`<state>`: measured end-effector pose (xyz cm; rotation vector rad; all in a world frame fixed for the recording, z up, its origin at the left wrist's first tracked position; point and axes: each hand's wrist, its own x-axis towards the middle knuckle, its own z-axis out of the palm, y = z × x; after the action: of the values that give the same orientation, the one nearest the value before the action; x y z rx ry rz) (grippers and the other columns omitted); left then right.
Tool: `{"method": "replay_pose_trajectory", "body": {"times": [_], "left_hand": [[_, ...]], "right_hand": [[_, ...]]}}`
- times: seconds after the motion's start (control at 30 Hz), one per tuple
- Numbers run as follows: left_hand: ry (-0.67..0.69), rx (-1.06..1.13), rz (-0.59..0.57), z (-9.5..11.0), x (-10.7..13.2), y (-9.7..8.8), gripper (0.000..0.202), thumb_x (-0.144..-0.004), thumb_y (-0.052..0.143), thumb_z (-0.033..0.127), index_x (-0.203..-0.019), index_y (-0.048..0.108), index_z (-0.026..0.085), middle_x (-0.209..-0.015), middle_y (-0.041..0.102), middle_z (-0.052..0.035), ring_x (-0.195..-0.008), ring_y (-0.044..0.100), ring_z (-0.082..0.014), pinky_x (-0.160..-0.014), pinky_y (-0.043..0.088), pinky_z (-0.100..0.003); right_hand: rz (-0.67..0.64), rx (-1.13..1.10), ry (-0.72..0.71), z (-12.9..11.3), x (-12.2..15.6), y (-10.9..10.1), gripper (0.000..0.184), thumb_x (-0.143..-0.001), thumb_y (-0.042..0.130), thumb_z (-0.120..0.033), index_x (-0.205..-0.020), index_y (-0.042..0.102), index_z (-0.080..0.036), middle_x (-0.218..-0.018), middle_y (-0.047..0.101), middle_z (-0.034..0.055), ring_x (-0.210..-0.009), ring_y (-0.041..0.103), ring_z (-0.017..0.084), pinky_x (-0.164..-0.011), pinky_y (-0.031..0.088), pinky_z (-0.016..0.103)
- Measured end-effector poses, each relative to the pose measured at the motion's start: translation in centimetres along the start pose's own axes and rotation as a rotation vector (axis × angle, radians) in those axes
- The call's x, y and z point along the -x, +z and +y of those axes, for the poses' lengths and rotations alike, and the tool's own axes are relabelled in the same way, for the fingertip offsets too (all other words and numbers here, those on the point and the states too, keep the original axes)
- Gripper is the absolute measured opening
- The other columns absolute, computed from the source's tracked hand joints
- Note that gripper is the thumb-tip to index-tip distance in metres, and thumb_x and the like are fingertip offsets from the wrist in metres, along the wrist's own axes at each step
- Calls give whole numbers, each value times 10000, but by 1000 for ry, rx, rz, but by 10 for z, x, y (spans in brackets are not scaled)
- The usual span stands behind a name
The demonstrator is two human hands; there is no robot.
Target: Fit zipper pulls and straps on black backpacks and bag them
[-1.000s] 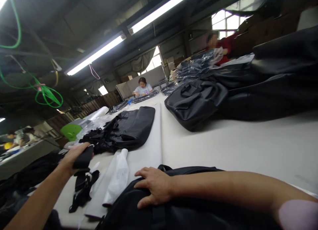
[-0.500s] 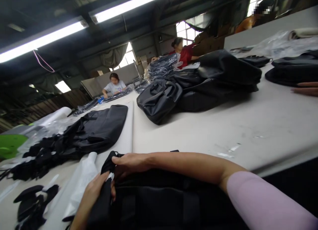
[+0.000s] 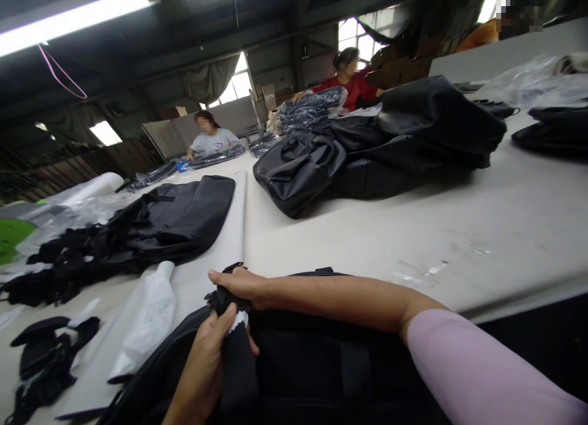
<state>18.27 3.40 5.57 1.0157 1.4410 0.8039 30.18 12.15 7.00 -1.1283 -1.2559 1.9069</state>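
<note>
A large black bag (image 3: 303,367) lies at the near edge of the table, right in front of me. My left hand (image 3: 206,354) is closed around a wide black strap (image 3: 239,370), thumb on top, just above the bag. A small white piece (image 3: 239,321) shows on the strap beside that thumb. Directly beyond, my right hand (image 3: 241,285) reaches across from the right and grips the bundled end of the same strap, where dark buckle-like bits stick out. Its fingers are partly hidden behind the bundle.
Several black bags (image 3: 390,149) are heaped across the table (image 3: 349,241). To the left lie another black bag (image 3: 184,220), bundled black straps (image 3: 46,357) and a white plastic wrap (image 3: 144,327). Co-workers sit farther back, near plastic-wrapped bags (image 3: 307,106).
Both hands have shifted slightly right in the picture with the strap, which is bunched more tightly between them. The bag's left side now shows. A co-worker's hand at the far right has left view.
</note>
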Motion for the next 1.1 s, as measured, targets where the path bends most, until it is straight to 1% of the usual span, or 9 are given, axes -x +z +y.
{"method": "replay_pose_trajectory", "body": {"times": [0.13,0.3,0.43,0.5,0.63,0.73,0.87,1.0,1.1], "left_hand": [[68,127,-25,6,-1,-6,603,-681,773,740,-681,570,172,-590,606,-50,-517,526,-130,-518,418,-220],[148,390,-151,-10,-5,-18,572,-837,710,636,-593,526,152,-460,451,-1,-440,455,-99,-453,400,-186],[165,930,-336,-28,-3,-13,39,-901,631,112,-936,647,107,-635,462,47,-426,421,-19,-411,362,-105],[119,1003,-381,-32,-1,-11,289,-845,611,14,-1123,618,92,-715,490,34,-489,485,-19,-449,403,-85],[131,865,-257,-26,2,-13,20,-889,640,127,-900,623,132,-684,440,32,-476,469,-39,-429,417,-116],[150,845,-245,-21,3,-14,112,-869,638,98,-973,637,140,-681,415,43,-460,431,-26,-419,385,-108],[89,810,-261,-11,5,0,316,-843,676,144,-1150,610,104,-675,430,53,-464,430,-32,-426,378,-126],[102,469,-88,11,15,12,519,-764,825,489,-1087,625,135,-563,429,88,-399,386,-61,-394,335,-178],[200,232,105,27,24,7,614,-730,755,673,-994,631,133,-505,504,49,-431,439,-98,-443,346,-195]], "right_hand": [[-332,-296,85,-3,6,-4,564,-1108,333,-356,-652,553,-106,-614,561,45,-523,535,121,-560,473,231],[-188,-416,-77,-3,6,-1,461,-1088,391,-186,-655,536,-122,-601,546,-10,-554,510,91,-654,460,216],[-4,165,-341,-6,0,-13,603,-1040,545,-433,-517,496,-138,-497,443,-22,-514,422,96,-567,312,236],[98,552,-435,-8,0,-21,614,-1019,562,-499,-521,495,-148,-512,444,-15,-544,451,111,-574,282,253],[163,947,-419,-14,13,-28,606,-1081,318,-551,-853,708,-147,-847,709,108,-826,659,234,-697,394,293],[206,1018,-466,-19,19,-28,591,-1085,285,-533,-1029,726,-144,-1027,735,151,-964,677,279,-788,436,333],[128,733,-409,-16,2,-33,403,-1037,513,-450,-890,746,-155,-828,706,45,-809,641,186,-685,405,255],[147,357,-360,-4,-17,-38,264,-904,742,-377,-818,709,-129,-670,613,-20,-617,544,103,-593,369,210],[264,481,-399,-5,-10,-36,424,-905,734,-474,-669,655,-131,-576,546,-21,-580,502,105,-584,338,230]]}}
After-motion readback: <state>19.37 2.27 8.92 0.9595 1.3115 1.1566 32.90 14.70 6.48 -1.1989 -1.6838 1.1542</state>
